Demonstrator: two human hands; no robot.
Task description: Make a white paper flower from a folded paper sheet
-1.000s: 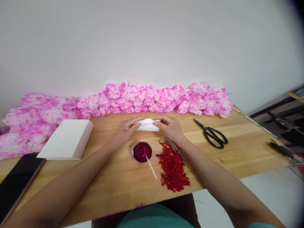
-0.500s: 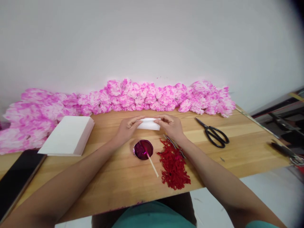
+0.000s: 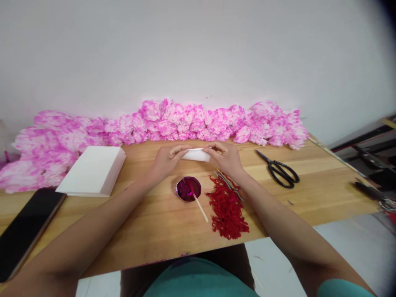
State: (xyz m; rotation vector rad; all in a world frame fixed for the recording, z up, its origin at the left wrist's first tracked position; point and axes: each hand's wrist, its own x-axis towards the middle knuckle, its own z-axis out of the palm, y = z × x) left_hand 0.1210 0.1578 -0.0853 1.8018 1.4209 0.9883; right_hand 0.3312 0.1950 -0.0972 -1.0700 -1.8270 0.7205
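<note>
Between my two hands a white sheet of paper point(image 3: 196, 155) is held a little above the wooden table, its upper edge looking folded or curled. My left hand point(image 3: 168, 160) pinches its left end between thumb and fingers. At the other end my right hand point(image 3: 225, 157) grips it the same way. Just below lies a small round dish of dark magenta liquid point(image 3: 185, 190), a thin pale stick point(image 3: 201, 208) leaning out of it. Beside that, under my right wrist, is a bundle of red crinkled strands point(image 3: 228, 214) with thin wire-like stems.
Pink and white paper-like flowers point(image 3: 192, 121) line the wall. On the left are a stack of white paper point(image 3: 93, 169) and a black phone point(image 3: 29, 231). Black-handled scissors point(image 3: 280, 171) lie to the right on the wooden table point(image 3: 148, 235). A dark tool point(image 3: 366, 192) sits near the right edge.
The paper's visible face has become shorter and its top edge more curled, with both hands still pinching it. The whole view has shifted slightly.
</note>
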